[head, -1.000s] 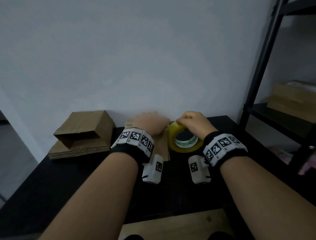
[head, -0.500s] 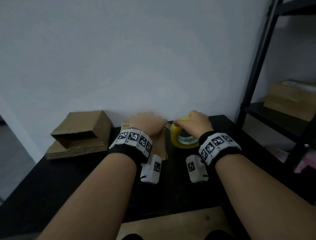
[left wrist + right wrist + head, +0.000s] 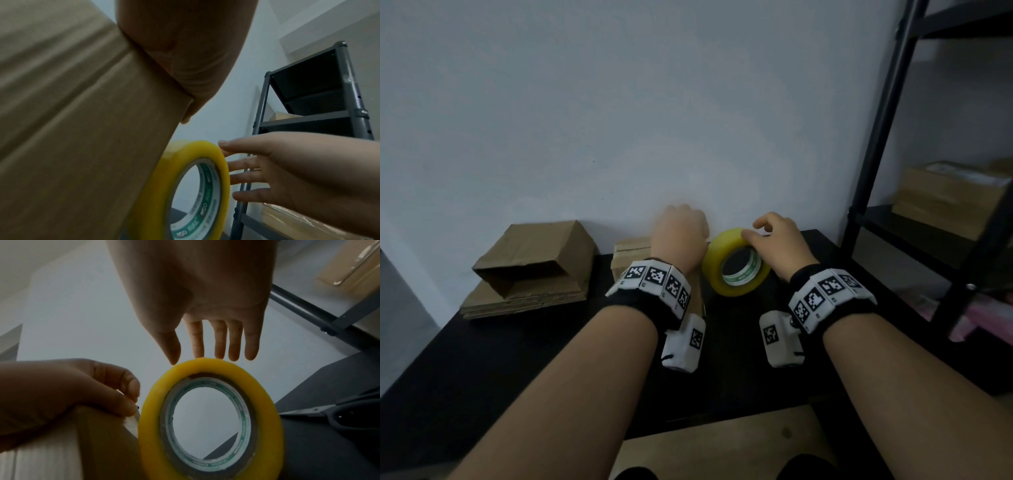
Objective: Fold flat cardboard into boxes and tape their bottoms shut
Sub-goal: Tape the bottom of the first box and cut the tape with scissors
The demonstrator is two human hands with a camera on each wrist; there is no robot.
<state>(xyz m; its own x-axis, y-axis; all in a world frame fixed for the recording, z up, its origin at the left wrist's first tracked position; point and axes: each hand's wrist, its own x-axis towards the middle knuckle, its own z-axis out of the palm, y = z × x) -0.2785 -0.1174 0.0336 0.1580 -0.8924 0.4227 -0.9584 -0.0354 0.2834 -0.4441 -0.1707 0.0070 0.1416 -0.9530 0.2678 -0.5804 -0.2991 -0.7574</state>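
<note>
A brown cardboard box [image 3: 629,254] stands on the black table [image 3: 482,359] against the wall. My left hand [image 3: 681,231] lies on top of it, and in the right wrist view its fingers [image 3: 127,386] curl over the box's far corner. A yellow tape roll [image 3: 736,265] stands on edge, leaning against the box's right side. My right hand [image 3: 760,232] hovers at the roll's top. Its fingers [image 3: 218,344] are straight, the tips just touching the roll's rim [image 3: 205,361].
A stack of flat cardboard [image 3: 527,294] with a half-opened box [image 3: 534,253] on top sits at the left. A black metal rack [image 3: 876,154] with taped boxes [image 3: 945,195] stands to the right. Scissors [image 3: 339,410] lie right of the roll. The wall is close behind.
My right hand, which gripped the tape roll, has straightened its fingers and lifted to the roll's top edge. The left hand has stayed on the box.
</note>
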